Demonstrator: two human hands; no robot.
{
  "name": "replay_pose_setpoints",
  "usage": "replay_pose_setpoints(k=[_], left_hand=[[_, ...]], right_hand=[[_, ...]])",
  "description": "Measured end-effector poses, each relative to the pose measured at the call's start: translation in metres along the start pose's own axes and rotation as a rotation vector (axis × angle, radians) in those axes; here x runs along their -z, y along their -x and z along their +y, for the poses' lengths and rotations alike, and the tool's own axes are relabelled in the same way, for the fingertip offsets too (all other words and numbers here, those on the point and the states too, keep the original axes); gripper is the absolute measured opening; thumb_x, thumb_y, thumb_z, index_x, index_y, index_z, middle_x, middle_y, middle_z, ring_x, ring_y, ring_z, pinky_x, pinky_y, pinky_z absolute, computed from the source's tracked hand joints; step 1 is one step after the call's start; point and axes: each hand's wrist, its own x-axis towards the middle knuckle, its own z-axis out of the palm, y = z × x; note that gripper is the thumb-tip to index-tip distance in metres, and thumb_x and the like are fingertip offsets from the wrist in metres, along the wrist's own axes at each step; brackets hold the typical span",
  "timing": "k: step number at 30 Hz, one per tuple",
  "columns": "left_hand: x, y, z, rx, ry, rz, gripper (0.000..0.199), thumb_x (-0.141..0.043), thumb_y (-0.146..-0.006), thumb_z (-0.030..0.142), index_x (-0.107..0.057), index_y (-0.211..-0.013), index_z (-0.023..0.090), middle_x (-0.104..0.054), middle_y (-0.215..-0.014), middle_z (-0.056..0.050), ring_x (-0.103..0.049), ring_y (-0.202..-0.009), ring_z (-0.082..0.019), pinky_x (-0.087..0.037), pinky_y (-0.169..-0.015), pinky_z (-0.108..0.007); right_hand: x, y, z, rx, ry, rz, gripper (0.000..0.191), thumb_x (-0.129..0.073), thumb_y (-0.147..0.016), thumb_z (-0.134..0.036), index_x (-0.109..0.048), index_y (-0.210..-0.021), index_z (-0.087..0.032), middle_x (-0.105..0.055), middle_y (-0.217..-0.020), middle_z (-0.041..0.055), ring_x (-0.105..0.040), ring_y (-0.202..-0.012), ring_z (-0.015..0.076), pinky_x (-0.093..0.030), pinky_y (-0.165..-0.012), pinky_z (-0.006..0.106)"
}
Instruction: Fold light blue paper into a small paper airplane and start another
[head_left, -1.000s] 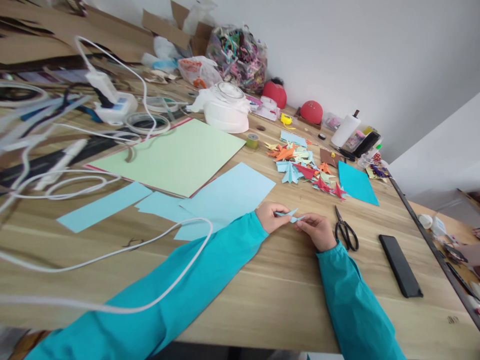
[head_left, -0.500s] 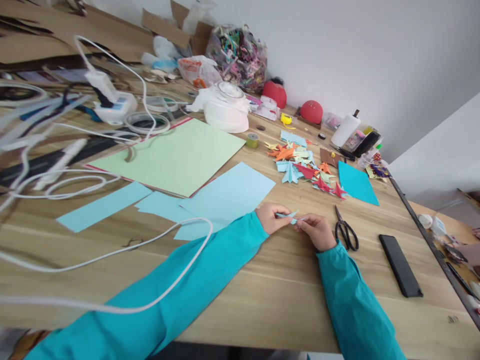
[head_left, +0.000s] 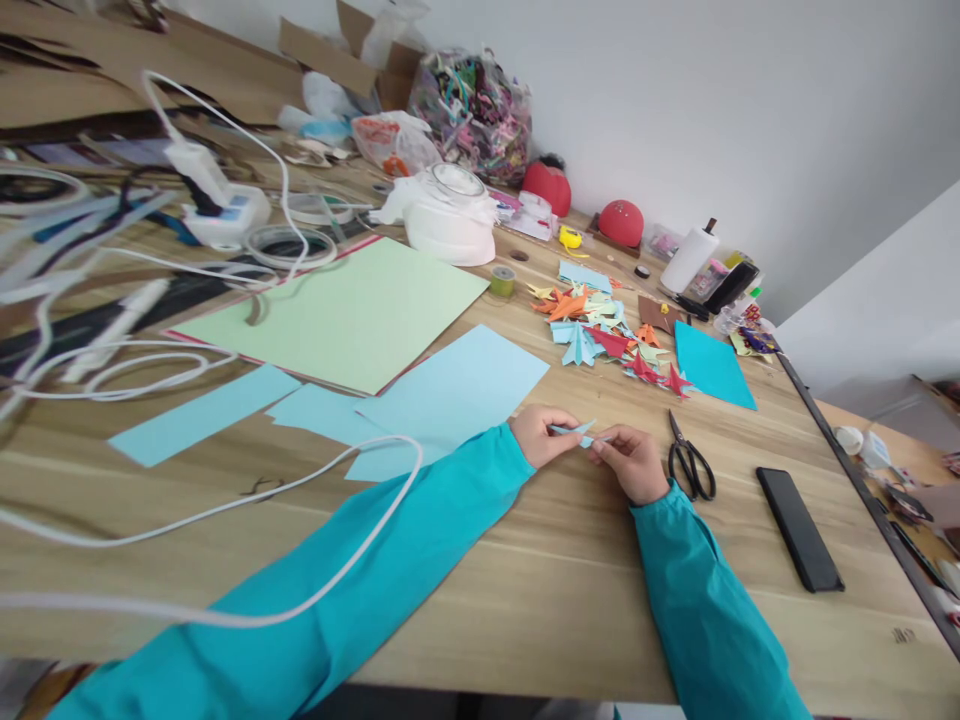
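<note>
Between my two hands is a small folded piece of light blue paper (head_left: 584, 438), its pointed tips sticking out. My left hand (head_left: 547, 435) pinches one end of it, and my right hand (head_left: 628, 460) pinches the other. The fingers partly hide its shape. To the right of my right hand lie black-handled scissors (head_left: 691, 465), blades pointing away from me. Light blue paper sheets (head_left: 472, 390) lie beyond my left forearm. Farther off is a pile of folded paper figures (head_left: 600, 330) in orange, red, blue and pale yellow.
A black phone (head_left: 799, 528) lies at the right. A teal sheet (head_left: 715, 365) is beside the pile. Pale green sheets (head_left: 360, 310) cover the middle left. A white cable (head_left: 315, 473) loops across my left forearm. A power adapter (head_left: 229, 215) and coiled cables crowd the far left.
Both hands keep their pinch on the folded paper, with hardly any visible movement. The whole view has shifted very slightly.
</note>
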Motion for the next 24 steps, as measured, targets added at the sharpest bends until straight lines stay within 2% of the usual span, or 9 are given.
replay_pose_setpoints(k=[5,9,12,16,21,24], left_hand=[[0.002,0.000,0.001,-0.008,0.028,0.010,0.024,-0.064,-0.066,0.032,-0.071,-0.073,0.011,-0.067,-0.061,-0.004,-0.054,-0.051,-0.011,-0.040,-0.045,-0.019],[0.003,0.000,0.002,-0.056,0.049,-0.008,0.023,-0.065,-0.066,0.029,-0.071,-0.077,0.010,-0.069,-0.072,-0.008,-0.057,-0.056,-0.012,-0.044,-0.050,-0.021],[0.002,-0.001,0.001,-0.143,0.073,-0.020,0.021,-0.065,-0.066,0.025,-0.072,-0.080,0.011,-0.068,-0.077,-0.009,-0.059,-0.061,-0.013,-0.045,-0.051,-0.021],[-0.001,-0.002,-0.006,-0.259,0.045,0.018,0.017,-0.065,-0.067,0.021,-0.073,-0.080,0.015,-0.066,-0.074,-0.007,-0.059,-0.063,-0.013,-0.045,-0.052,-0.020],[-0.002,0.000,-0.011,-0.382,-0.006,0.051,0.019,-0.061,-0.070,0.015,-0.073,-0.084,0.018,-0.064,-0.075,-0.006,-0.058,-0.062,-0.011,-0.043,-0.050,-0.019],[-0.002,0.001,-0.009,-0.387,-0.023,0.059,0.017,-0.062,-0.070,0.017,-0.074,-0.083,0.018,-0.064,-0.074,-0.005,-0.058,-0.061,-0.011,-0.042,-0.049,-0.019]], right_hand=[[0.001,-0.001,0.001,-0.060,-0.178,0.003,0.027,-0.070,-0.069,-0.044,-0.067,-0.074,-0.018,-0.067,-0.059,0.0002,-0.058,-0.053,0.0118,-0.046,-0.056,0.025],[0.002,-0.003,0.004,-0.078,-0.277,0.024,0.026,-0.071,-0.067,-0.043,-0.066,-0.073,-0.018,-0.065,-0.058,-0.0006,-0.058,-0.053,0.0117,-0.046,-0.056,0.024],[0.002,-0.004,0.006,-0.047,-0.247,0.042,0.025,-0.070,-0.069,-0.043,-0.064,-0.070,-0.018,-0.065,-0.058,-0.0009,-0.057,-0.053,0.0115,-0.045,-0.056,0.024],[0.000,-0.004,0.006,-0.011,-0.153,0.077,0.026,-0.067,-0.071,-0.043,-0.061,-0.066,-0.018,-0.063,-0.055,-0.0016,-0.054,-0.049,0.0106,-0.045,-0.054,0.024],[-0.003,-0.004,0.004,-0.052,-0.146,0.133,0.030,-0.068,-0.070,-0.045,-0.057,-0.060,-0.018,-0.057,-0.047,-0.0037,-0.049,-0.041,0.0090,-0.042,-0.047,0.023],[-0.003,-0.003,0.003,-0.103,-0.189,0.126,0.032,-0.069,-0.068,-0.045,-0.055,-0.058,-0.018,-0.055,-0.045,-0.0043,-0.049,-0.040,0.0090,-0.042,-0.044,0.022]])
